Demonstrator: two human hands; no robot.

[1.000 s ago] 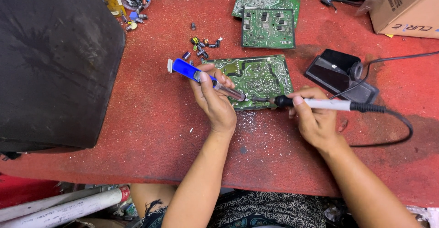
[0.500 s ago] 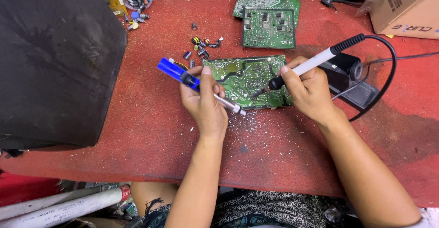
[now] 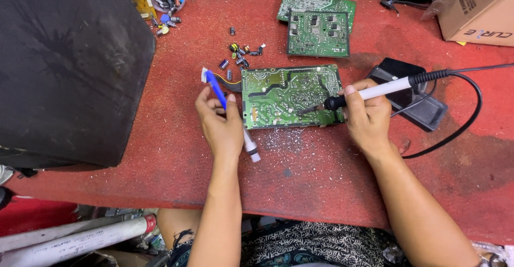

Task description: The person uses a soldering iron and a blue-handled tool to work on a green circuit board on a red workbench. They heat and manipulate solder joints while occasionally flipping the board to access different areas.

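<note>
Soldering iron (image 3: 375,91) is being gripped at its handle by right hand (image 3: 369,118), desoldering pump (image 3: 231,116) by left hand (image 3: 220,125); circuit board (image 3: 290,96) is judged light, stiff, fragile, best held by edges.

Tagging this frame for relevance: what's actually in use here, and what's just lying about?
In use:
left hand holding blue desoldering pump
right hand holding soldering iron
green circuit board

Lying about:
two spare circuit boards
loose capacitors
black iron stand
cardboard box
black casing

Rough, matt red bench (image 3: 160,154); glossy green circuit board (image 3: 289,96) with shiny solder; smooth white plastic soldering iron (image 3: 375,91); blue plastic pump (image 3: 217,88); brown cardboard box (image 3: 476,10).
</note>
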